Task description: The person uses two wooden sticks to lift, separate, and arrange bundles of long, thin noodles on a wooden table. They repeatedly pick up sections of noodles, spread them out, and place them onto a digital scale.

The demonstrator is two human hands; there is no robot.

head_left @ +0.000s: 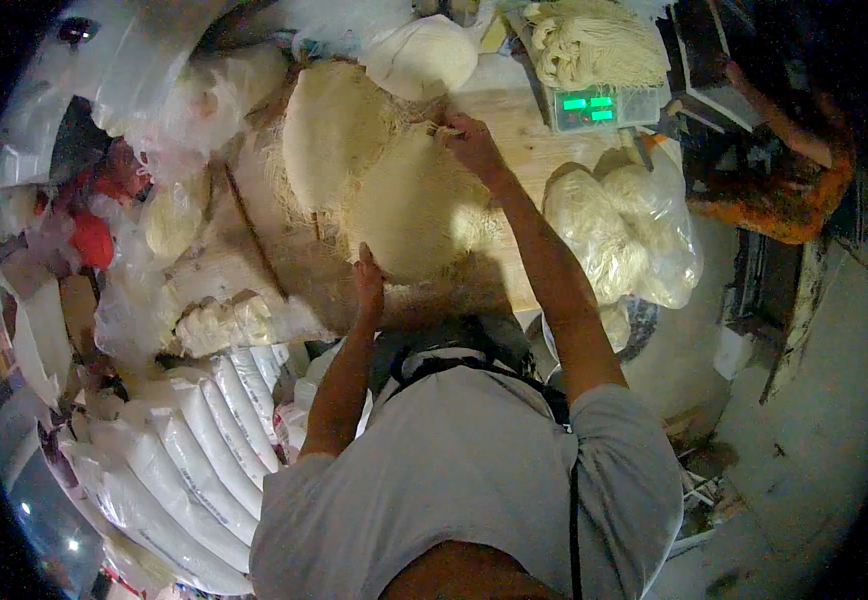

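Note:
A large round, pale yellow dough sheet (pixel 416 205) lies on the wooden table in front of me, frayed strands showing around its edge. My left hand (pixel 369 275) is at its near edge, thumb upward on the rim and the other fingers mostly hidden. At the far right edge my right hand (pixel 472 145) pinches the rim. Another pale oval sheet (pixel 334 130) overlaps on the left, with loose noodle-like strands (pixel 299 205) beside it. A whiter round piece (pixel 421 58) lies beyond both.
A scale (pixel 589 108) with green lit digits bears folded noodles (pixel 594 45) at the far right. Clear bags of pale noodles (pixel 624 230) sit to the right. White sacks (pixel 189 440) line the lower left. Another person's arm (pixel 779 115) shows at right.

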